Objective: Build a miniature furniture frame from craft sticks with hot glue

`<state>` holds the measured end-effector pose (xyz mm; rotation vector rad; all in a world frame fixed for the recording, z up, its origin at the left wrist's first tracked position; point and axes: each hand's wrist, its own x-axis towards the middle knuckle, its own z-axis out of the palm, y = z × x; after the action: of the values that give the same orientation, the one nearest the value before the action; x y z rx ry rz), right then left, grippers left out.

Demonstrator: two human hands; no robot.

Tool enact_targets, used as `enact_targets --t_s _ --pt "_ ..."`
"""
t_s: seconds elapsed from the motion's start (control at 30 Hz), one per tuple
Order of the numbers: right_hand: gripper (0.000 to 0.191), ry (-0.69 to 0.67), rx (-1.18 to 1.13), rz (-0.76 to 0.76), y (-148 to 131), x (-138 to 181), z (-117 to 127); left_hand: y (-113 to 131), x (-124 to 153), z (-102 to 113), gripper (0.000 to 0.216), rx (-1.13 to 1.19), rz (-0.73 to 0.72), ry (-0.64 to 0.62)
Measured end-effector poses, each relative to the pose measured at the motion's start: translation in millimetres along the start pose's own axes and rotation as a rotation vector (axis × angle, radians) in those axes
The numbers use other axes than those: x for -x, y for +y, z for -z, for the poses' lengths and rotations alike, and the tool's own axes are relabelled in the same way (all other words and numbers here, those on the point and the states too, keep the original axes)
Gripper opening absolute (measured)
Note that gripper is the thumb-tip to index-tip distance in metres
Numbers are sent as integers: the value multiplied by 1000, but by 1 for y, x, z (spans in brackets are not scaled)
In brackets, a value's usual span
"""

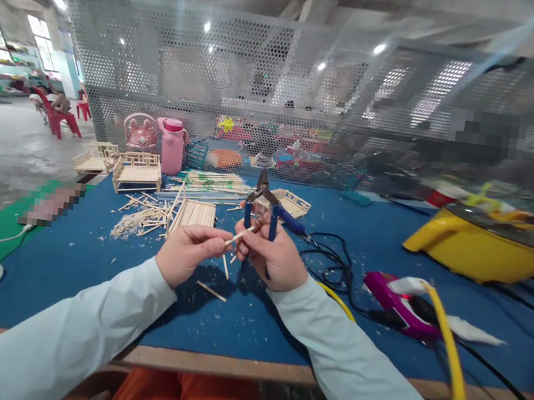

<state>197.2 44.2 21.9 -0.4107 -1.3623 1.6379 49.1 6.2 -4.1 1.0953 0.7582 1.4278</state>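
My left hand (190, 252) is closed in a pinch on a thin wooden stick (240, 236) held above the blue table mat (89, 281). My right hand (273, 256) grips blue-handled cutting pliers (260, 209) with the jaws pointing up, and its fingertips also touch the stick. Both hands meet at the middle of the table. Short cut stick pieces (210, 291) lie on the mat under the hands.
A pile of loose sticks (146, 217) and a flat stick panel (194, 212) lie behind the hands. Small wooden model benches (137, 172) stand at back left beside a pink jug (172, 145). A purple glue gun (396, 302), black cables (332, 261) and a yellow pot (487, 245) sit to the right.
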Motion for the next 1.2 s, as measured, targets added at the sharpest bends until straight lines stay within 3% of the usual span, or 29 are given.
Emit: enact_targets --t_s 0.13,0.27,0.47,0.6,0.73,0.87,1.07,1.2 --pt "50 20 -15 13 -1 -1 2 2 4 -7 31 119 47 -17" --pt "49 31 -103 -65 2 0 0 3 6 -9 27 140 -40 -86" --pt "45 12 -219 -164 6 4 -9 6 10 -9 27 -41 -259 -191" --pt "45 6 -212 -184 7 4 -10 11 13 -8 21 -293 -417 -164" --pt "45 20 -28 -85 9 4 -6 10 12 -8 18 -313 -293 -33" --pt "31 1 254 64 13 5 -3 7 8 -9 20 -299 -147 63" --pt "37 -11 15 -10 10 5 -5 6 5 -9 20 -309 -167 36" --pt "43 -19 -15 -20 7 5 -8 4 5 -6 19 -367 -161 44"
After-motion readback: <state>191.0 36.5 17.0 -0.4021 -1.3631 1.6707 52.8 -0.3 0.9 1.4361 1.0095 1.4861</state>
